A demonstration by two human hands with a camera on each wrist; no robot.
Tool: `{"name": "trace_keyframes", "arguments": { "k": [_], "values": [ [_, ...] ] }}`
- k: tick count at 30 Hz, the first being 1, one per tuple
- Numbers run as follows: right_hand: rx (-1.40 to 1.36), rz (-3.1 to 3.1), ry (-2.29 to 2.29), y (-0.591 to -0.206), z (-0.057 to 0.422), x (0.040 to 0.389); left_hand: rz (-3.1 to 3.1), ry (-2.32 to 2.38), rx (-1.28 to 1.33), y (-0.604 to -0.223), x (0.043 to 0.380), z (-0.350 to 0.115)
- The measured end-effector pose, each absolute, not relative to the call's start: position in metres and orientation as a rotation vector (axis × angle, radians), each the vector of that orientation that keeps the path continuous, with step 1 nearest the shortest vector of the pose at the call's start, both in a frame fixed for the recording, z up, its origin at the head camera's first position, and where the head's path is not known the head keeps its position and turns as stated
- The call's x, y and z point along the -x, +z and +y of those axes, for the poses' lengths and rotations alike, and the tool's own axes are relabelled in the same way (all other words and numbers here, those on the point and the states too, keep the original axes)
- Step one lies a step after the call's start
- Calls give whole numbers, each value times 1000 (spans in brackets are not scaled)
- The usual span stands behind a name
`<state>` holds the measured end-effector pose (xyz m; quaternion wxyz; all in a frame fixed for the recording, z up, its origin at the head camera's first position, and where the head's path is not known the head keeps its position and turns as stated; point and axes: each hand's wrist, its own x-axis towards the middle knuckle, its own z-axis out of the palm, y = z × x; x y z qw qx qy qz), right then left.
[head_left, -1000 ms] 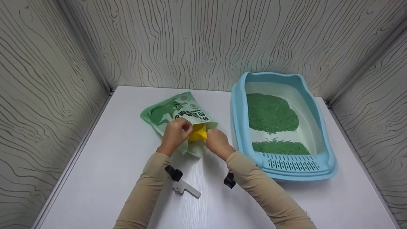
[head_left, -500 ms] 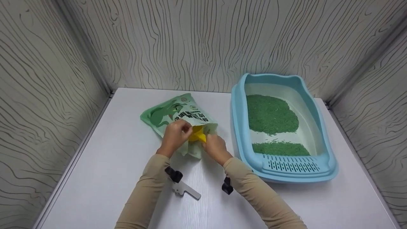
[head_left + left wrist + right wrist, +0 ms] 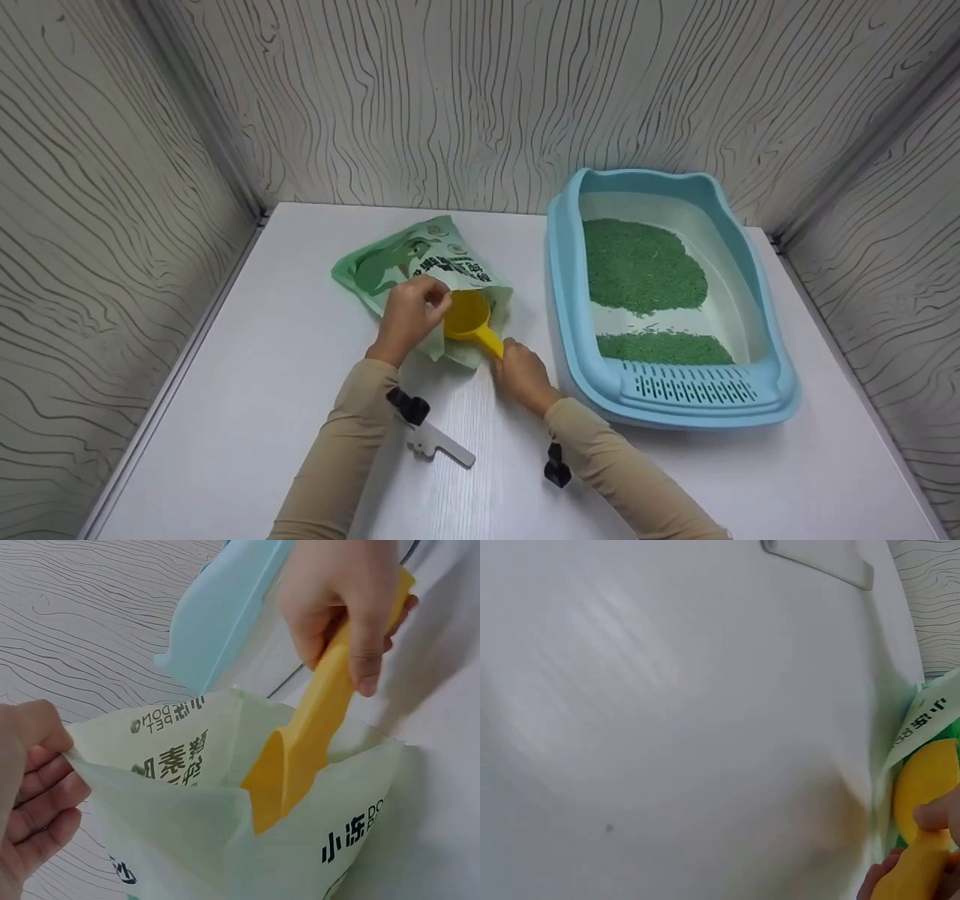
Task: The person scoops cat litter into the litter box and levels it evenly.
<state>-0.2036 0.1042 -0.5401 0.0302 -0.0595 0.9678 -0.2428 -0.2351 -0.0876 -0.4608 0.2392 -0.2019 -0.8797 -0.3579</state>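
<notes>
A light green bag [image 3: 375, 259] with dark printing lies on the white table, its mouth toward me. My left hand [image 3: 411, 313] pinches the edge of that mouth and lifts it, as the left wrist view also shows. In my right hand [image 3: 525, 377] I grip the handle of a yellow scoop [image 3: 466, 319]. The scoop's cup sits in the bag's mouth with the handle sticking out toward the right. In the left wrist view the scoop [image 3: 304, 742] slants down over the bag's rim [image 3: 172, 776]. Part of the cup is hidden inside the bag.
A blue litter box [image 3: 566, 300] stands at the right, with green pellets [image 3: 641, 270] in two heaps on its floor. A small flat grey piece with a straight handle [image 3: 450, 446] lies near my left wrist. Patterned wall panels [image 3: 420, 105] enclose the table.
My right hand has drawn back toward me and to the right, bringing more of the scoop's cup and handle into view. The left hand stays at the bag's edge.
</notes>
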Motion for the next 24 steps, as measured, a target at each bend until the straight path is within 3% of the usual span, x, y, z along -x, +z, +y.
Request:
{"name": "trace_keyframes", "arguments": {
  "k": [11,24],
  "values": [
    [52,2848,-817,-542,104,206,-2403,-973,560,-463,236,-88],
    [156,2952,-843,-537,102,204,-2407,-980,544,-464,235,-88]
  ]
}}
